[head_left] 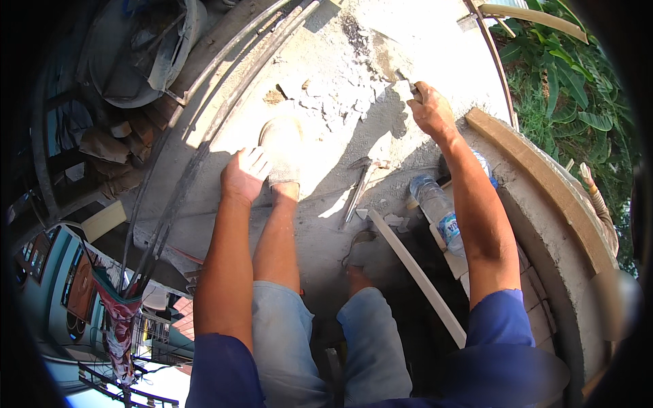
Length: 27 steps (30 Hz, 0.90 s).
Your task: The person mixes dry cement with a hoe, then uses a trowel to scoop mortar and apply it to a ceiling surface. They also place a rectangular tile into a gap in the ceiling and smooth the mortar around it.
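My right hand [432, 111] is closed at the upper right, gripping what looks like a trowel [389, 60]. Glare washes out much of its blade, which is low over the concrete surface [422, 27]. Broken grey mortar pieces [333, 98] lie scattered to the left of the blade. My left hand [246, 173] is open, fingers stretched out beside my shod foot [280, 146], and holds nothing. Between my arms, a claw hammer [359, 190] rests on the concrete with its head pointing away from me.
Clear plastic bottles [435, 204] stand by my right forearm. A pale wooden strip [418, 279] slants below them. Metal bars [224, 109] run along the left edge, beyond which a large bucket [143, 51] sits. A curved wooden board [537, 170] edges the right side, near plants [571, 88].
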Available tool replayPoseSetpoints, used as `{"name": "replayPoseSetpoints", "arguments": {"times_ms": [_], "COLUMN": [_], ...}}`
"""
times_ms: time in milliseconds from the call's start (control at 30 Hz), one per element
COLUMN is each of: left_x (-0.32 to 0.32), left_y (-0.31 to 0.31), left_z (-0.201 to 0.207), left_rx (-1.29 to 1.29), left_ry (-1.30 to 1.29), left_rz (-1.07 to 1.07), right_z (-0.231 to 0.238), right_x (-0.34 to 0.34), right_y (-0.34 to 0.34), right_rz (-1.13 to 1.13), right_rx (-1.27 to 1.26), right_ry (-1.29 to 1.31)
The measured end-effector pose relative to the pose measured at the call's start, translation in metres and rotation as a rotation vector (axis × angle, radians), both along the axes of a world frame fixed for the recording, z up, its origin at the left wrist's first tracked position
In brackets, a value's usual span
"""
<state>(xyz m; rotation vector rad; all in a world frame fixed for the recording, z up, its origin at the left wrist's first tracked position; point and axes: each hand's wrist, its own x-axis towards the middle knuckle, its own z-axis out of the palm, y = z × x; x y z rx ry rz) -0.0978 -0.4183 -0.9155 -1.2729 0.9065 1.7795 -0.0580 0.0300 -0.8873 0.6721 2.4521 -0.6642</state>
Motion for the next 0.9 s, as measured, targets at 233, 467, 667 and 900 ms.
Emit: {"name": "replayPoseSetpoints", "arguments": {"times_ms": [233, 467, 667, 900], "left_x": [-0.066, -0.072, -0.077, -0.079], "left_y": [0.053, 0.056, 0.079, 0.095], "left_z": [-0.039, -0.056, -0.032, 0.008], "left_rx": [-0.314, -0.169, -0.232, -0.306], "left_ry": [0.038, 0.194, 0.073, 0.118], "left_rz": [0.282, 0.384, 0.684, 0.628], "right_z": [-0.011, -0.036, -0.04, -0.017], "right_x": [-0.01, -0.02, -0.054, -0.108], "right_y": [0.018, -0.005, -0.015, -0.025], "right_rz": [-0.088, 0.302, 0.356, 0.227], "right_rx": [0.014, -0.007, -0.035, -0.157], "right_ry": [0.102, 0.219, 0.28, -0.01]}}
